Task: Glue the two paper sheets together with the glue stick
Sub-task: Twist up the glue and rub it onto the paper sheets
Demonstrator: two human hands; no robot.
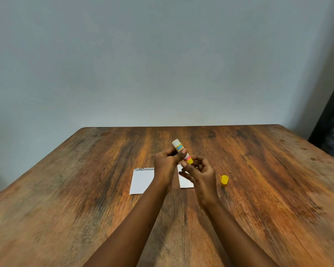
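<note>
The left hand (167, 160) is gripping the uncapped glue stick (182, 153) above the two paper sheets (142, 180); the right hand's (198, 175) fingertips (184, 165) are pinching, it seems, its yellow base. The person should be turning slowly, so only little glue is rising; the cap (224, 179) is standing beside on the table (268, 180).

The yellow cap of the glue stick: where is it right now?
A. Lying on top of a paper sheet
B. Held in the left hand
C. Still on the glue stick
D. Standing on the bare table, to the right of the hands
D. The yellow cap stands alone on the wooden table, right of the right hand, while the left hand holds the glue stick uncapped.
</note>
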